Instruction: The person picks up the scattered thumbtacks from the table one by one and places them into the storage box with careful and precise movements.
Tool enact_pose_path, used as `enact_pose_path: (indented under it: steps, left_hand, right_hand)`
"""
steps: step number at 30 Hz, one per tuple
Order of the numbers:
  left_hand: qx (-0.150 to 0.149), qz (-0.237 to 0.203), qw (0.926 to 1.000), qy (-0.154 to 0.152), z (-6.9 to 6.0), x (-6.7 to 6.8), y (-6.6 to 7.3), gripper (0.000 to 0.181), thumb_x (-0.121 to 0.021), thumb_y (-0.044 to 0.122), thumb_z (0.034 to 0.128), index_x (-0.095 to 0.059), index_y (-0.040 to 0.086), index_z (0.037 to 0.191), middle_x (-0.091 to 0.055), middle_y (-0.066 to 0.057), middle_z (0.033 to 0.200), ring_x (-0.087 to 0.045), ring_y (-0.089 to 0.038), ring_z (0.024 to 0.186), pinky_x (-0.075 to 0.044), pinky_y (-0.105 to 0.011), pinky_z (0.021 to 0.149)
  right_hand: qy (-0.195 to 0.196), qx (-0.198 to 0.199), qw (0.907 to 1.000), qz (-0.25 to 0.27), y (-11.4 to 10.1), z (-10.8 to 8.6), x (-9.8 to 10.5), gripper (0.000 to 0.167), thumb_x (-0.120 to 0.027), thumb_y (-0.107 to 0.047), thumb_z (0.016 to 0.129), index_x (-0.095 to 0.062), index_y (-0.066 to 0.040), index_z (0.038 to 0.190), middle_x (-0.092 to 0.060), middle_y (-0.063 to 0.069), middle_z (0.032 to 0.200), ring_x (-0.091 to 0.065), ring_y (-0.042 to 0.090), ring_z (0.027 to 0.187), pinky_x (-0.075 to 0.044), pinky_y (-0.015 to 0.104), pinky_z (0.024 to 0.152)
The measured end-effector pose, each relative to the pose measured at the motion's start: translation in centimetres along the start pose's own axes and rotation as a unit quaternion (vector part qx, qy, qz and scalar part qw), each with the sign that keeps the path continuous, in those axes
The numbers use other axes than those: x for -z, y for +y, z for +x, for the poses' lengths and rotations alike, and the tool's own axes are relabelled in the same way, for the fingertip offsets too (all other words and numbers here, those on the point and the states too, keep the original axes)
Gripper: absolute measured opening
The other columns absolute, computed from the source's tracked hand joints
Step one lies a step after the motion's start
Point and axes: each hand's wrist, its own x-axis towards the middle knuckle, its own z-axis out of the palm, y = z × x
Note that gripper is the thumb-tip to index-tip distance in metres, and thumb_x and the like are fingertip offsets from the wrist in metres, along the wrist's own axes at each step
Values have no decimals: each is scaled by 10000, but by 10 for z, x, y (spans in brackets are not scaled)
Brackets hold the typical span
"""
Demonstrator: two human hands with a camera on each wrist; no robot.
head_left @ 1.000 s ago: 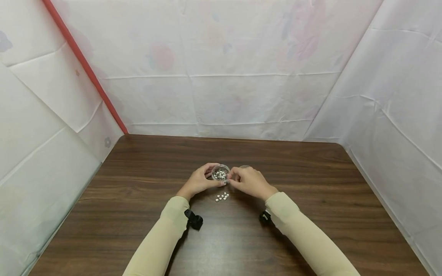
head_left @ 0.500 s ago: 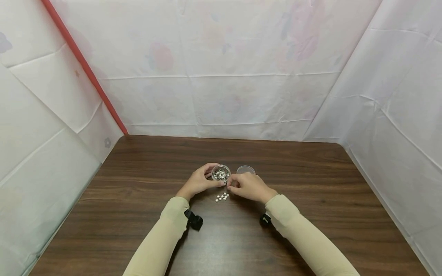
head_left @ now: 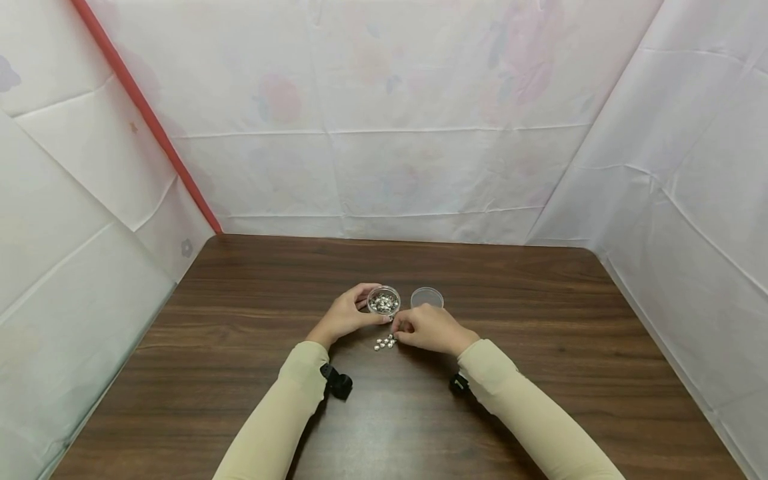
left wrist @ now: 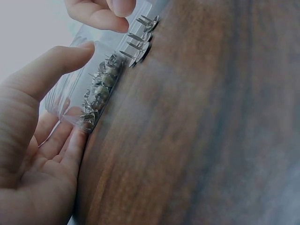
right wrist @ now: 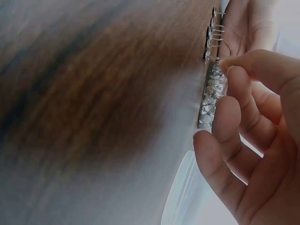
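As left hand (head_left: pixel 347 316) clasps clear tub (head_left: pixel 384 289), right hand (head_left: pixel 431 328), grip unclear, has moved nearer loose tacks (head_left: pixel 383 345)

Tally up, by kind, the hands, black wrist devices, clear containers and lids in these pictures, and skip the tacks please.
Hands (left hand and right hand): 2
Black wrist devices: 2
Clear round container: 1
Clear round lid: 1
Total: 6

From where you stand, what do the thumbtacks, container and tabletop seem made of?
Thumbtacks: likely shiny metal, from their silvery glints.
Container: clear, glossy, probably plastic, perhaps glass; its contents show through.
Tabletop: wood or wood-look laminate, satin, from its dark streaked grain.
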Motion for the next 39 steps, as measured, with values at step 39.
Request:
enact_pose_path:
  steps: [39]
  left_hand:
    - [67,36,10000,54,-1,0,2,728,-922,286,745,-576,247,1385,-552,-1,1385,-517,-237,1304,-475,-404,1039]
  right_hand:
    - [-9,-123,9999,-86,4,-3,-2,46,-710,-248,943,-710,-271,903,-539,-179,661,-496,-5,584,-444,251,519]
